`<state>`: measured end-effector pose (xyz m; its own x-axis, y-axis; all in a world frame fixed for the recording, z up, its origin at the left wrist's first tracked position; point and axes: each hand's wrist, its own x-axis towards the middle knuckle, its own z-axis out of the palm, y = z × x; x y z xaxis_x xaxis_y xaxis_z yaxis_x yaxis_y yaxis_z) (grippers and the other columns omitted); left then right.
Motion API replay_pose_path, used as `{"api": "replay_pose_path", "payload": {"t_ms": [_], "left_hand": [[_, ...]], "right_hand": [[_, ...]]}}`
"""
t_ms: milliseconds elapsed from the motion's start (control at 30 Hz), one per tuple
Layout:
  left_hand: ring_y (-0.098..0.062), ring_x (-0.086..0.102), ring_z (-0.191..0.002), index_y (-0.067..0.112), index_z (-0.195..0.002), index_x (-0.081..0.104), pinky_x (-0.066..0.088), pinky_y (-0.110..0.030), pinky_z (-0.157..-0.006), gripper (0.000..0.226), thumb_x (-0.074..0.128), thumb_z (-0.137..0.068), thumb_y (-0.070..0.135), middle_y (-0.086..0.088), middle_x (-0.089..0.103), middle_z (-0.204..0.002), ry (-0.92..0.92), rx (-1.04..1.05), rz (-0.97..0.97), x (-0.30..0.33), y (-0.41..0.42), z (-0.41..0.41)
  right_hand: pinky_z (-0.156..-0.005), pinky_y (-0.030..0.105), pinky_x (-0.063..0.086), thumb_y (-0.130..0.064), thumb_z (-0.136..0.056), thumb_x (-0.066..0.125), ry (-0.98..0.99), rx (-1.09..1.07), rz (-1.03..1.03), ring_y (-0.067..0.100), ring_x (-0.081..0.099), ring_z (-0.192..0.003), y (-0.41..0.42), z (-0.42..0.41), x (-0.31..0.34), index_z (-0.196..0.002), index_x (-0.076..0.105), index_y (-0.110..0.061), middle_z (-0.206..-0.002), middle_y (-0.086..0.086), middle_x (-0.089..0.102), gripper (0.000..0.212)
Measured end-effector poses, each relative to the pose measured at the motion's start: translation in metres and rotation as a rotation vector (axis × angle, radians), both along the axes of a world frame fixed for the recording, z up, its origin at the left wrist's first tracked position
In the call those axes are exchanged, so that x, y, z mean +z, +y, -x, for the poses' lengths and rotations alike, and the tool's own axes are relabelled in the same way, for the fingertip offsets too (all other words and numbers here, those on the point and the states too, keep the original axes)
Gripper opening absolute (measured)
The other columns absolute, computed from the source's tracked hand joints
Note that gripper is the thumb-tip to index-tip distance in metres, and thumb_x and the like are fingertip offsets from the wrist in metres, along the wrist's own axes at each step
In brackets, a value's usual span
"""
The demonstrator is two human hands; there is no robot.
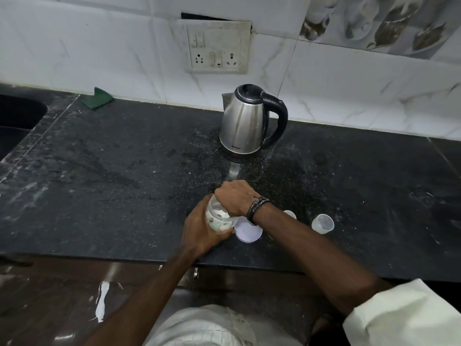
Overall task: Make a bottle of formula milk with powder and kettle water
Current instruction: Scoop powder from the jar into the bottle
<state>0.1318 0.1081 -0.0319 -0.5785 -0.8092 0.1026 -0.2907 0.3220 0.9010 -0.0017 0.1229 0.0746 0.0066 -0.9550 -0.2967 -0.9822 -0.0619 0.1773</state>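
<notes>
Fingers (219,236) of the left hand (199,233) wrap the clear powder jar (217,217) near the dark surface's (99,171) front edge. Right hand (234,198) reaches into its mouth, fingers hidden, grip unclear. Jar's white lid (248,232) lies just beside; kettle (245,121) stands behind.

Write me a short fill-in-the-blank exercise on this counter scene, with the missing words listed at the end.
1. The left hand grips the side of a clear ____ of powder.
2. The right hand covers the jar's ____.
3. The steel kettle has its black handle on the ____ side of the picture.
4. The round white lid lies flat on the ____ countertop.

Missing words: jar; mouth; right; black
</notes>
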Motion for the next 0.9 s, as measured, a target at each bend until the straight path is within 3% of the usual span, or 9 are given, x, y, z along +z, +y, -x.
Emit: {"api": "replay_pose_path", "payload": {"t_ms": [133, 200, 267, 300, 400, 500, 700, 800, 900], "left_hand": [[-0.014, 0.063, -0.109, 0.026, -0.136, 0.049, 0.053, -0.034, -0.093, 0.092, 0.095, -0.057, 0.035, 0.004, 0.065, -0.122, -0.027, -0.024, 0.048, -0.002, -0.001, 0.002], [-0.013, 0.061, -0.116, 0.026, -0.139, 0.048, 0.052, -0.036, -0.098, 0.095, 0.094, -0.057, 0.04, 0.004, 0.063, -0.129, -0.041, -0.048, 0.058, -0.003, -0.003, 0.002], [-0.009, 0.059, -0.121, 0.028, -0.14, 0.049, 0.051, -0.037, -0.101, 0.097, 0.095, -0.057, 0.046, 0.007, 0.061, -0.134, -0.008, -0.08, 0.021, -0.005, -0.004, 0.0], [-0.007, 0.057, -0.124, 0.03, -0.14, 0.049, 0.05, -0.037, -0.102, 0.1, 0.095, -0.054, 0.05, 0.008, 0.059, -0.136, 0.007, -0.082, 0.001, -0.007, -0.005, 0.0], [-0.007, 0.054, -0.128, 0.03, -0.143, 0.045, 0.047, -0.035, -0.106, 0.112, 0.097, -0.047, 0.052, 0.007, 0.055, -0.141, 0.016, -0.072, -0.011, -0.012, -0.006, -0.003], [0.003, 0.051, -0.127, 0.03, -0.143, 0.04, 0.046, -0.028, -0.106, 0.115, 0.099, -0.046, 0.047, 0.012, 0.052, -0.139, 0.043, -0.12, 0.008, -0.011, -0.006, -0.004], [-0.012, 0.054, -0.13, 0.018, -0.146, 0.043, 0.047, -0.044, -0.107, 0.117, 0.097, -0.047, 0.049, 0.002, 0.056, -0.141, 0.083, -0.124, -0.028, -0.014, -0.008, -0.008], [-0.007, 0.056, -0.128, 0.015, -0.149, 0.039, 0.048, -0.038, -0.106, 0.124, 0.099, -0.045, 0.044, 0.004, 0.058, -0.14, 0.099, -0.107, -0.069, -0.013, -0.006, -0.008], [-0.007, 0.058, -0.124, 0.019, -0.148, 0.037, 0.051, -0.037, -0.103, 0.128, 0.099, -0.039, 0.047, 0.005, 0.06, -0.138, 0.087, -0.069, -0.107, -0.015, -0.006, -0.009]], "right_hand": [[-0.074, 0.038, 0.047, -0.015, -0.089, 0.059, -0.05, 0.007, -0.053, 0.031, 0.065, -0.101, 0.003, 0.01, 0.0, -0.105, 0.063, -0.01, -0.113, 0.011, 0.065, 0.017], [-0.066, 0.036, 0.041, -0.013, -0.085, 0.06, -0.152, -0.043, -0.089, 0.032, 0.062, -0.089, 0.004, 0.018, 0.0, -0.08, 0.057, -0.011, -0.094, 0.012, 0.061, 0.006], [-0.058, 0.036, 0.04, -0.008, -0.077, 0.059, -0.273, -0.078, -0.09, 0.031, 0.055, -0.071, 0.007, 0.023, -0.001, -0.057, 0.042, -0.013, -0.073, 0.012, 0.052, 0.027], [-0.055, 0.039, 0.043, -0.007, -0.073, 0.058, -0.316, -0.095, -0.079, 0.032, 0.053, -0.067, 0.009, 0.023, -0.001, -0.053, 0.041, -0.011, -0.07, 0.014, 0.053, 0.026], [-0.061, 0.046, 0.051, -0.013, -0.076, 0.058, -0.371, -0.129, -0.025, 0.031, 0.057, -0.072, 0.017, 0.022, -0.004, -0.063, 0.052, -0.005, -0.083, 0.014, 0.059, 0.017], [-0.066, 0.043, 0.05, -0.02, -0.083, 0.058, -0.384, -0.14, 0.033, 0.028, 0.058, -0.078, 0.024, 0.021, -0.008, -0.062, 0.043, -0.015, -0.091, 0.011, 0.057, 0.026], [-0.069, 0.047, 0.052, -0.024, -0.077, 0.057, -0.367, -0.177, 0.16, 0.031, 0.058, -0.077, 0.031, 0.019, -0.009, -0.063, 0.049, -0.014, -0.088, 0.009, 0.056, 0.019], [-0.07, 0.044, 0.051, -0.024, -0.077, 0.058, -0.346, -0.198, 0.198, 0.032, 0.058, -0.08, 0.032, 0.016, -0.009, -0.065, 0.052, -0.012, -0.089, 0.01, 0.056, 0.019], [-0.066, 0.039, 0.042, -0.024, -0.078, 0.059, -0.355, -0.243, 0.215, 0.034, 0.057, -0.083, 0.032, 0.013, -0.01, -0.056, 0.041, -0.016, -0.086, 0.007, 0.049, 0.029]]}}
